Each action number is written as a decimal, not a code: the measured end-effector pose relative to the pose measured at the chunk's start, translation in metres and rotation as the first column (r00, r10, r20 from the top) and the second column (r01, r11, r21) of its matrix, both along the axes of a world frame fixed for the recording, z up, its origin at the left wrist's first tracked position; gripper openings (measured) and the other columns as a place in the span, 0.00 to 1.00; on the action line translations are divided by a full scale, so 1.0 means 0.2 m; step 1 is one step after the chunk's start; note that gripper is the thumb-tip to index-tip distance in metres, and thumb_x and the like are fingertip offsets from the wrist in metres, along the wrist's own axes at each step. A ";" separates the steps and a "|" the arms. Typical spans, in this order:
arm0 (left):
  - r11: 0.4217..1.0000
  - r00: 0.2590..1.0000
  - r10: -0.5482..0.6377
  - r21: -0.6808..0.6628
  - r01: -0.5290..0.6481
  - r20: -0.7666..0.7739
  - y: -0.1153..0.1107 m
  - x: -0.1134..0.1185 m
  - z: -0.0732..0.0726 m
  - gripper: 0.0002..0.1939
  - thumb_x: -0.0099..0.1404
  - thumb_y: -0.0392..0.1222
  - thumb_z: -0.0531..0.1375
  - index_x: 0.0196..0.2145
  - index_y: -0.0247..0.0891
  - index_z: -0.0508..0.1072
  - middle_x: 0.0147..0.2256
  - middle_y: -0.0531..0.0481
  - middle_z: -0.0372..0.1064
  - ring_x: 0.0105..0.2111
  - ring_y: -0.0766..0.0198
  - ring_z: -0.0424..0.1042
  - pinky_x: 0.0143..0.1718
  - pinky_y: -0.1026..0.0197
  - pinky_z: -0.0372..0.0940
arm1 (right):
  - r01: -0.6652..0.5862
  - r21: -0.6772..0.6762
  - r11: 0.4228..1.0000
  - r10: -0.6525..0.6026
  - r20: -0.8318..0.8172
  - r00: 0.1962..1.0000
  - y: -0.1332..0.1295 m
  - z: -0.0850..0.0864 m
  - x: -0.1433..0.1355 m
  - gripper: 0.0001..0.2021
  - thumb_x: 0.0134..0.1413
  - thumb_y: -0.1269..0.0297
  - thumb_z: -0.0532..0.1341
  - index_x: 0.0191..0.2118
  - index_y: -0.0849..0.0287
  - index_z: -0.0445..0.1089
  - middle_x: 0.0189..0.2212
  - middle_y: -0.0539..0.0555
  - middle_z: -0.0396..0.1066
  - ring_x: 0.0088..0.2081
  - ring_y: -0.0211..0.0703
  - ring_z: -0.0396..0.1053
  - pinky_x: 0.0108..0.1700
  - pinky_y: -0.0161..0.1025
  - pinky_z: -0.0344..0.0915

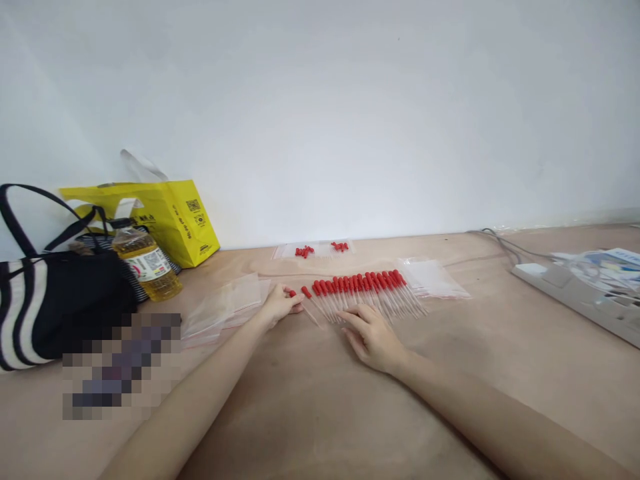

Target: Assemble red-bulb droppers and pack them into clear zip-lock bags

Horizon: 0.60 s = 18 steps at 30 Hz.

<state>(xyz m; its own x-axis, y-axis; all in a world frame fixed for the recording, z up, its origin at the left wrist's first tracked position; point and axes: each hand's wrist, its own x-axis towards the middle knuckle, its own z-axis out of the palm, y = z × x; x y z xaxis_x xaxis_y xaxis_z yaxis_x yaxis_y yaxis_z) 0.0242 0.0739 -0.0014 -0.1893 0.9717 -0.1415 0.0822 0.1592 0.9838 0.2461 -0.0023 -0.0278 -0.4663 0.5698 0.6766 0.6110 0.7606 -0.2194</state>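
Note:
Glass droppers with red rubber bulbs [360, 285] lie side by side in a slanted row on the table, bulbs away from me and thin tips towards me. At the left end of the row, my left hand [281, 305] is closed around the red bulb of one dropper [293, 293], beside another dropper [307, 293] set slightly apart. My right hand [373, 337] rests near the tips in the middle of the row, thumb and fingers apart; its fingertips are close to the glass, and I cannot tell whether they touch it.
Clear plastic bags [225, 307] lie left of my left hand, more bags [435, 278] right of the row. At the wall is a clear bag with red bulbs [304, 252]. An oil bottle [149, 263], yellow bag [187, 223] and black bag [75, 293] stand left; a power strip [575, 297] lies right.

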 end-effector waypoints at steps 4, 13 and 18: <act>0.999 0.995 -0.043 -0.016 0.041 -0.095 0.11 0.01 -0.02 0.19 0.42 0.31 0.68 0.25 0.35 0.60 0.19 0.58 0.62 0.16 0.71 0.67 0.20 0.67 0.66 | 0.016 0.015 1.000 -0.016 -0.004 1.000 0.01 0.00 0.02 0.15 0.50 0.73 0.53 0.45 0.61 0.64 0.37 0.58 0.65 0.38 0.43 0.63 0.38 0.40 0.60; 0.995 0.969 -0.085 0.040 0.096 -0.233 0.18 0.07 0.00 0.12 0.45 0.34 0.66 0.24 0.34 0.65 0.19 0.56 0.65 0.21 0.69 0.69 0.27 0.65 0.66 | 0.033 0.030 0.999 -0.032 -0.011 0.999 0.03 -0.01 0.04 0.13 0.49 0.74 0.53 0.43 0.61 0.65 0.36 0.58 0.65 0.36 0.42 0.62 0.37 0.40 0.58; 0.993 0.940 -0.027 0.098 0.064 -0.339 0.14 0.06 -0.01 0.08 0.49 0.36 0.63 0.28 0.34 0.69 0.24 0.51 0.70 0.25 0.66 0.71 0.30 0.64 0.65 | 0.042 0.021 0.999 -0.042 -0.004 0.999 0.02 0.00 0.04 0.13 0.49 0.74 0.53 0.42 0.61 0.66 0.35 0.57 0.65 0.35 0.42 0.62 0.37 0.39 0.57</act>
<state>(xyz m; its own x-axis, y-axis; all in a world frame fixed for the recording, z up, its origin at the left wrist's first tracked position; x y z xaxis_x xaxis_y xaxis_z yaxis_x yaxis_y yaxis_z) 0.0360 0.1013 -0.0039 -0.1630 0.9863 0.0266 0.4159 0.0442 0.9083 0.2535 0.0015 -0.0272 -0.4401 0.5741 0.6904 0.6416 0.7390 -0.2054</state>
